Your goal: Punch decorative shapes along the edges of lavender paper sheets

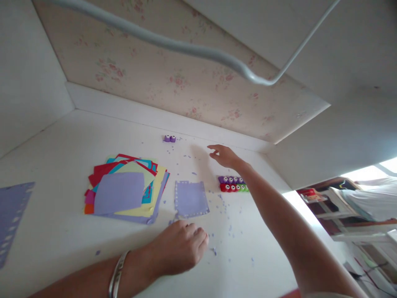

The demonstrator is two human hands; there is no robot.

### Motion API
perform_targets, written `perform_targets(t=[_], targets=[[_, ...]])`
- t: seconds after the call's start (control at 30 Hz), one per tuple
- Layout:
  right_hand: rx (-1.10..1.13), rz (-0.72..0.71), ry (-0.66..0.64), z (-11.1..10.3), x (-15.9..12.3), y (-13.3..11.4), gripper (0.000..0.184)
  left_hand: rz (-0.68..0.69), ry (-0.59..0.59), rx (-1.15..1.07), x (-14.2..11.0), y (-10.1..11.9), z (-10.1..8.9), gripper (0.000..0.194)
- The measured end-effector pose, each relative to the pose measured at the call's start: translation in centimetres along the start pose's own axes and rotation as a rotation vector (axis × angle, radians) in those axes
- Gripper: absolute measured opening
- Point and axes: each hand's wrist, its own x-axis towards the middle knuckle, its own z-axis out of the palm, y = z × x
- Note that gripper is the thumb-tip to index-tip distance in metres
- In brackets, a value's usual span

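Note:
My left hand (pixel 182 246), with a silver bangle on its wrist, is closed in a loose fist at the near edge of a small lavender paper sheet (pixel 191 198). Whatever its curled fingers hold, if anything, is hidden. Punched holes line several edges of that sheet. Above the table, my right hand (pixel 226 156) reaches toward the back with thumb and forefinger apart and nothing between them. Beneath its forearm sits a block of small eyed craft punches (pixel 230 183) in purple, red and green. Two purple eyed punches (pixel 170 138) stand farther back, to the left.
A pile of coloured paper sheets (pixel 119 192) lies left of centre. Another punched lavender sheet (pixel 14 217) is at the far left. Tiny paper bits (pixel 230 227) are scattered over the white table (pixel 71 153). A pale bent rod (pixel 186 49) crosses overhead.

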Motion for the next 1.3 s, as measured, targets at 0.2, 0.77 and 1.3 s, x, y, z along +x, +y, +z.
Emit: perform_targets(t=[0.2,0.77,1.3], targets=[[0.047,-0.138,-0.005,4.1,5.5,-5.0,0.062,-0.044,-0.149,-0.033,-0.2,-0.6,-0.4,0.019],[0.171,-0.252,0.052,7.6,8.1,-10.0,0.049,-0.028,-0.134,0.068,-0.5,0.8,-0.1,0.028],[0.072,-0.094,0.036,6.6,10.9,-12.4,0.029,-0.05,-0.14,0.029,-0.4,0.5,-0.2,0.011]])
